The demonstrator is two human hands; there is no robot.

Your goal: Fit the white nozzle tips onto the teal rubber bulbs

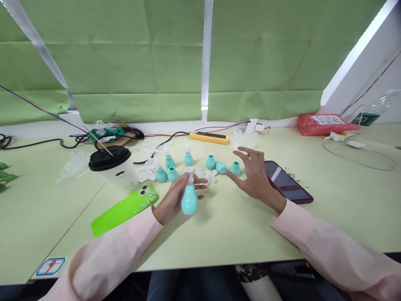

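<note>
My left hand (171, 198) holds a teal nasal aspirator (189, 201) by its clear tip, bulb downward, above the table. The other fingers of that hand are spread behind it. My right hand (253, 174) is raised with thumb and fingers apart and nothing between them, close to an open-topped teal bulb (235, 169). Beside that one lie a tipped bulb (221, 167) and an upright bulb (210, 162). Farther left stand aspirators with clear tips, one at the back (188, 159), and an open bulb (173, 174). Small clear plastic tips (210, 176) are scattered among them.
At left are a lidded paper cup (120, 175) with a stick and a green-cased phone (125, 211). A dark phone (290, 182) lies beyond my right wrist. Along the back are a yellow power strip (209, 137), cables and a red package (326, 124).
</note>
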